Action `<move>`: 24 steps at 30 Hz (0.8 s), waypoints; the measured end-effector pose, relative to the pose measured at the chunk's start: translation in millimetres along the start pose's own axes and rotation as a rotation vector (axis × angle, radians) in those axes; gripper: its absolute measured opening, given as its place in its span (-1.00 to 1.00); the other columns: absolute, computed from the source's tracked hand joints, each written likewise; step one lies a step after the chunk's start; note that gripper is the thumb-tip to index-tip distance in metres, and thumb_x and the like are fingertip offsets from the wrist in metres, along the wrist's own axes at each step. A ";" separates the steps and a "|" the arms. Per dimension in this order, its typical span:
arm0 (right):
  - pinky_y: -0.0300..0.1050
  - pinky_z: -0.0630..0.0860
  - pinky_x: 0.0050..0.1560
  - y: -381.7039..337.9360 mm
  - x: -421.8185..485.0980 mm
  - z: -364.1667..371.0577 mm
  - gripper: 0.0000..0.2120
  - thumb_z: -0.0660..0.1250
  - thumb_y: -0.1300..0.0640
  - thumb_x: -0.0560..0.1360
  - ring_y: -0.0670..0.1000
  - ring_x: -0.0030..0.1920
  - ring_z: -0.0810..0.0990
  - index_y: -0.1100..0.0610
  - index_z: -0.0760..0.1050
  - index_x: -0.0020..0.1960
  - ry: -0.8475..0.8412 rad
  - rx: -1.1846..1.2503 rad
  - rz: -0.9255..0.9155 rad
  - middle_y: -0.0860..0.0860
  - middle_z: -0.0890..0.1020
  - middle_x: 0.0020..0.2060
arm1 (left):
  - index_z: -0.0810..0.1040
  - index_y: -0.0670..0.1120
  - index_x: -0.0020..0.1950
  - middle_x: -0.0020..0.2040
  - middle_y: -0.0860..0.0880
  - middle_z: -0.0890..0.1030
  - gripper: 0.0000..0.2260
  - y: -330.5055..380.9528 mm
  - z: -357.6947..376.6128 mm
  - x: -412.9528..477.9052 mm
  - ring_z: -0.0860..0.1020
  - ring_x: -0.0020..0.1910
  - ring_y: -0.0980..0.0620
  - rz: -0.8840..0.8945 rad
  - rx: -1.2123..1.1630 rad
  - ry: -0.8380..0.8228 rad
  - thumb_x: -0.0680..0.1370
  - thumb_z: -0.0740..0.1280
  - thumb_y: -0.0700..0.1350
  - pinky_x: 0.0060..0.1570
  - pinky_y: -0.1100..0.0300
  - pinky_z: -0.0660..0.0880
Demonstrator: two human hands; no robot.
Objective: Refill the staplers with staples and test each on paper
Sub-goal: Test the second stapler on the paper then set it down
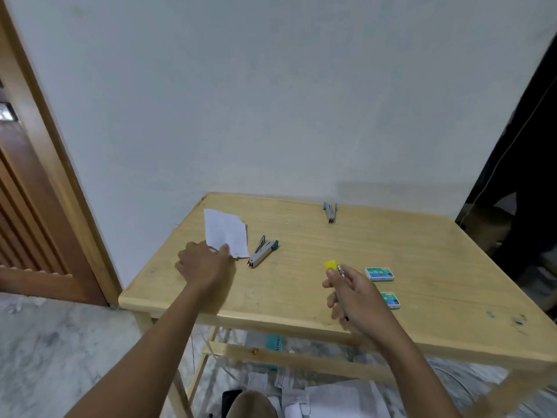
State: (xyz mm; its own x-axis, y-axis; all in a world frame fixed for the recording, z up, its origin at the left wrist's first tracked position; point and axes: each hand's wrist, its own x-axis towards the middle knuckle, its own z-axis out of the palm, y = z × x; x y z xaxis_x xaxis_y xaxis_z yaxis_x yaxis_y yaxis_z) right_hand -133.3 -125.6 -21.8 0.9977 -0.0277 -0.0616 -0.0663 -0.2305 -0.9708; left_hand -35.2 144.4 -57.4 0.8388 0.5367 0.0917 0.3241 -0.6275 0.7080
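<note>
A pale wooden table stands against the plain wall, and the person leans over it with both arms out. The left hand lies palm down on the tabletop near the left edge, its fingers closed on the near corner of a torn, creased sheet of paper, pinning it to the wood. Just to the right of that paper, close to the left hand but not touched by it, a grey stapler with a teal end lies hinged open, its mouth pointing toward the near edge. The right hand is raised a little above the table toward the right, curled around a small yellow stapler; the yellow tip sticks out past the thumb and some bright metal shows between the fingers. Just beyond this hand, on the right, two small green-and-white staple boxes: one box in full view, the nearer box half hidden behind the wrist. A third, blue stapler rests far back by the wall, well apart from both hands.
</note>
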 end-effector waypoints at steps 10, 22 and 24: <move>-0.10 0.16 -0.32 -10.5 111.8 5.5 -0.62 0.38 -0.11 0.47 0.00 -0.39 0.32 0.12 0.37 -0.32 -0.013 -0.710 -0.075 0.01 0.36 -0.39 | 0.58 -0.01 -0.01 0.09 -0.01 0.54 -0.78 -14.4 14.5 8.7 0.46 0.13 -0.06 0.313 0.157 0.077 0.58 0.13 -0.08 0.16 -0.04 0.21; -0.13 0.34 -0.29 -3.2 219.4 48.6 -0.58 0.28 -0.24 0.51 0.09 -0.14 0.56 0.14 0.49 -0.01 0.271 -0.757 0.054 0.07 0.58 -0.08 | 0.56 0.03 0.10 0.21 0.06 0.49 -0.72 -7.8 15.7 6.1 0.37 0.28 -0.01 0.240 0.179 0.065 0.53 0.23 0.16 0.28 -0.04 0.15; -0.09 0.38 -0.12 -7.7 221.5 48.2 -0.42 0.28 -0.22 0.51 0.15 0.17 0.56 0.17 0.38 0.35 0.264 -0.719 0.092 0.11 0.53 0.25 | 0.56 0.03 0.10 0.20 0.06 0.49 -0.72 -7.4 15.7 6.5 0.37 0.29 -0.01 0.240 0.181 0.064 0.53 0.23 0.16 0.28 -0.04 0.15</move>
State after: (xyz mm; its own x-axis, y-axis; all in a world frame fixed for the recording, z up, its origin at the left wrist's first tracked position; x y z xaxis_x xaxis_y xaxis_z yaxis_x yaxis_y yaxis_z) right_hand 88.9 -83.1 -39.2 0.9578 -0.2873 0.0101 -0.2306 -0.7889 -0.5697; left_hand -25.3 143.6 -73.1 0.8733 0.3923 0.2890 0.1978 -0.8275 0.5255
